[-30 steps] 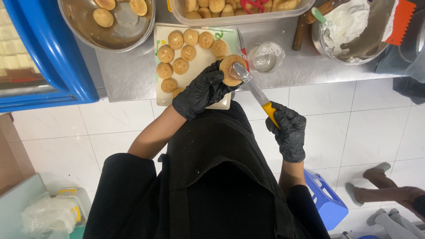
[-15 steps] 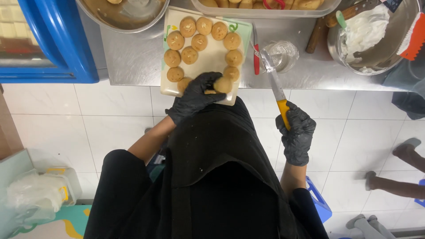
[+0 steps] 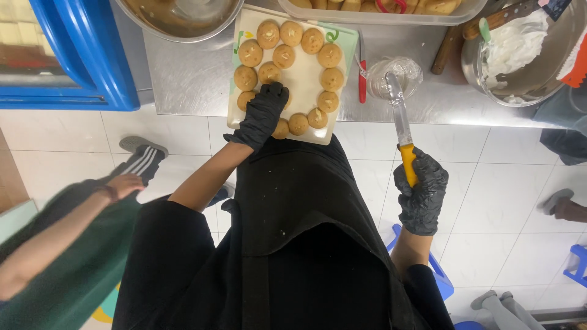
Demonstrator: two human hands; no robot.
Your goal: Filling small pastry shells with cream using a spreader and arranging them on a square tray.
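Since the earlier frames the left hand (image 3: 264, 116) has slid from the board's near-right corner toward its middle, and the right hand (image 3: 420, 194) has drawn the knife (image 3: 400, 122) back off the board, its blade now pointing out over the counter edge. A second person's arm in a green sleeve (image 3: 67, 244) has also come in at lower left.

The left hand, in a black glove, lies palm-down with fingers curled over a cookie near the board's centre; whether it pinches that cookie or only presses it I cannot tell. The right hand, also gloved, is closed around the knife's yellow handle, held clear of the table.

Around the left hand, round tan cookies (image 3: 331, 55) ring the white board (image 3: 306, 79), most dabbed with white on top. The ring looks nearly full, with the board's middle mostly bare, so the filling seems well along, with more cookies waiting in the clear tub (image 3: 379, 17) beyond. A bowl of white cream (image 3: 520, 46) stands at right, a small glass jar (image 3: 403, 76) near the blade tip.
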